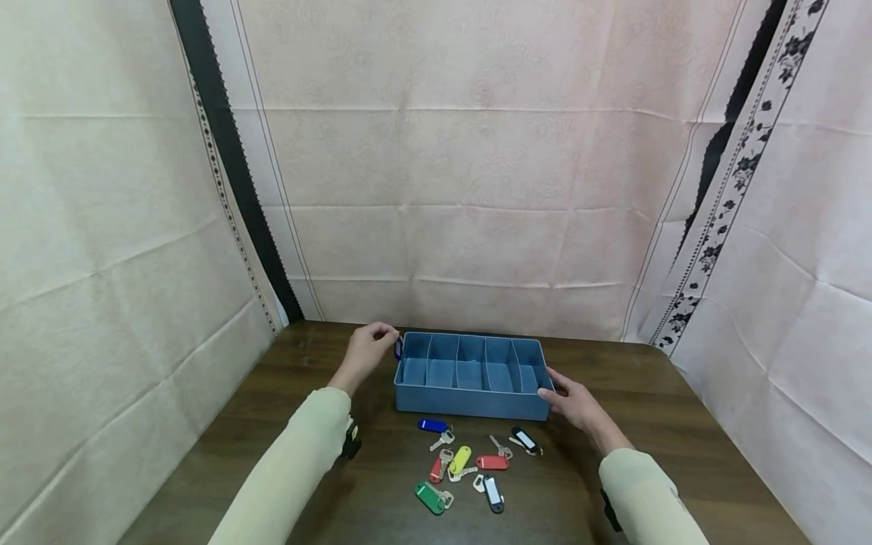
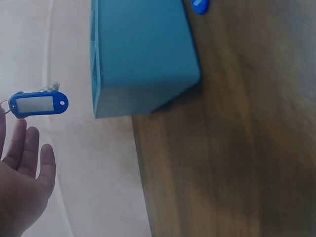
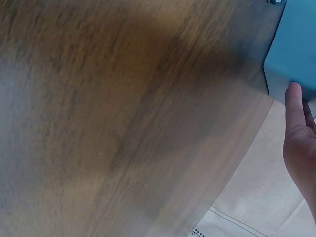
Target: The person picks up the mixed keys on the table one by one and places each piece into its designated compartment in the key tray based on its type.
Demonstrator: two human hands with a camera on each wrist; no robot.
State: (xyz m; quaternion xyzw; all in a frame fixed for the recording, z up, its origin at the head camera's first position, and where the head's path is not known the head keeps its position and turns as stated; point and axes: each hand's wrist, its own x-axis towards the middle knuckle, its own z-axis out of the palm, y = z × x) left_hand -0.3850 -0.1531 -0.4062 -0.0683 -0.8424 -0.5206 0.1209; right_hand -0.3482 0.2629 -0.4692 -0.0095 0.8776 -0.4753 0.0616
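Observation:
At the box's left end, my left hand (image 1: 371, 347) pinches the ring of a blue key tag (image 2: 37, 104) between its fingertips. The tag hangs beside the end wall, its white label facing the wrist camera, with a bit of metal behind it. The blue divided box (image 1: 470, 401) stands on the table, its compartments facing up. My right hand (image 1: 575, 405) touches the box's right end, thumb by the front corner and fingers along the end wall. In the right wrist view a straight digit (image 3: 295, 106) lies against that end.
Several tagged keys lie in front of the box on the wooden table (image 1: 381, 484): blue (image 1: 432, 425), yellow (image 1: 460, 459), red (image 1: 492, 462), green (image 1: 429, 498) and black tags (image 1: 493, 493) among them. Pale cloth (image 1: 443, 166) hangs behind the table and at both sides.

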